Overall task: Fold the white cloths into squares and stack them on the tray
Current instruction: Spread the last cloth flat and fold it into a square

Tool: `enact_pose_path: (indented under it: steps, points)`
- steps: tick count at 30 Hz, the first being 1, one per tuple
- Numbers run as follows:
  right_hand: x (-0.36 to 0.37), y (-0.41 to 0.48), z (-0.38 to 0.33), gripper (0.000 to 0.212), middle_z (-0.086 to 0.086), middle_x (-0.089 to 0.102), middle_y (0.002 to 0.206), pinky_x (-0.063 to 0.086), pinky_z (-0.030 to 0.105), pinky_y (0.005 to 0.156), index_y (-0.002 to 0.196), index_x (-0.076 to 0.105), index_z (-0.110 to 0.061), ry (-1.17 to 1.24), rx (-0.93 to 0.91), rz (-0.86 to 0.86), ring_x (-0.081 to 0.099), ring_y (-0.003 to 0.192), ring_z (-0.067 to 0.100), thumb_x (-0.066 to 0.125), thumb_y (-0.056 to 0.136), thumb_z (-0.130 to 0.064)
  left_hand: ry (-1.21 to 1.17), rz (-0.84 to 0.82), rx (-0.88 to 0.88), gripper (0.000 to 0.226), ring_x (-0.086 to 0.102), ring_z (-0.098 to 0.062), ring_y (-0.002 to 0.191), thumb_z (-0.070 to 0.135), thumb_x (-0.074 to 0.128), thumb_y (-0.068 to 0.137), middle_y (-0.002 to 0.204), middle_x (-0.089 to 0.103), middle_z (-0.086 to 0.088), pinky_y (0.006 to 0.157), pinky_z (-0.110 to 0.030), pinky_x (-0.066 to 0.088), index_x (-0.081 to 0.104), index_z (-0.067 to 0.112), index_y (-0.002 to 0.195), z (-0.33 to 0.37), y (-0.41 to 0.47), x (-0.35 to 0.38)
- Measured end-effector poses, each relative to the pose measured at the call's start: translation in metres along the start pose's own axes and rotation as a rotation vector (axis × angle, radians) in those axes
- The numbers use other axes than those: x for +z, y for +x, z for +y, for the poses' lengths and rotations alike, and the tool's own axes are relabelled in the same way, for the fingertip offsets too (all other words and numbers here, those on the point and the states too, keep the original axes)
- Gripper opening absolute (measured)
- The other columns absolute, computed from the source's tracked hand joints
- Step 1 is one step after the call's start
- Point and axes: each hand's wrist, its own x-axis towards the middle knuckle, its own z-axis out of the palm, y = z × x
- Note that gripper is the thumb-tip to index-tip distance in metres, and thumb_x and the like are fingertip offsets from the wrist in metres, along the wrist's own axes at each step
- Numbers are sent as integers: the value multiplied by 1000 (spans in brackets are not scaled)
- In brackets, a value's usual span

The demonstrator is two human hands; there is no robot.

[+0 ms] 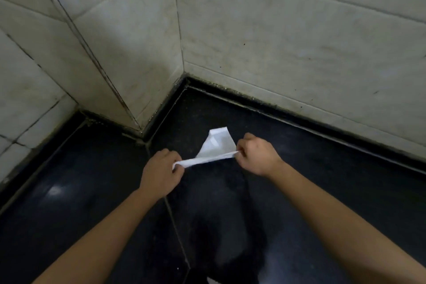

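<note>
A small white cloth (215, 145) is stretched between both hands just above a dark counter. My left hand (160, 173) pinches its near-left corner. My right hand (255, 154) pinches the near-right corner. The taut near edge runs between the two hands, and the rest of the cloth reaches away toward the wall, its far end lying on the counter. No tray is in view.
The dark polished counter (322, 191) fills the lower part of the view. Pale tiled walls (288, 41) close it off at the back, with a projecting tiled corner (140, 130) at the left. A seam in the counter (175, 226) runs toward me.
</note>
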Motion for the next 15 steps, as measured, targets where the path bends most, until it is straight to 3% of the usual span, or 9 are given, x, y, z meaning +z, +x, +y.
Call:
enact_pose_path:
  steps: [3, 5, 11, 15]
  points:
    - [-33, -38, 0, 12, -4, 51, 90, 42, 31, 64, 79, 57, -27, 66, -14, 20, 57, 76, 25, 52, 82, -37, -72, 57, -38, 5, 50, -9, 75, 20, 66, 84, 80, 53, 10, 60, -23, 37, 64, 23, 85, 32, -27, -23]
    - [-53, -56, 1, 10, -5, 52, 88, 41, 31, 64, 77, 53, -29, 98, -22, 55, 56, 76, 24, 49, 78, -38, -74, 88, -51, 5, 53, -8, 78, 22, 66, 85, 82, 57, 11, 64, -28, 44, 65, 26, 89, 48, -38, -37]
    - [-84, -79, 11, 16, 0, 60, 101, 48, 35, 71, 97, 62, -24, 93, -17, 193, 62, 90, 26, 49, 90, -29, -69, 174, -67, 14, 59, -12, 77, 25, 68, 89, 86, 64, 8, 69, -31, 48, 72, 24, 102, 79, -42, -62]
    - [-96, -93, 8, 18, -1, 58, 100, 51, 39, 69, 104, 64, -25, 80, -43, 359, 63, 87, 28, 51, 93, -30, -112, 347, -32, 14, 59, -9, 73, 27, 66, 91, 88, 68, 8, 67, -30, 48, 73, 23, 103, 94, -45, -80]
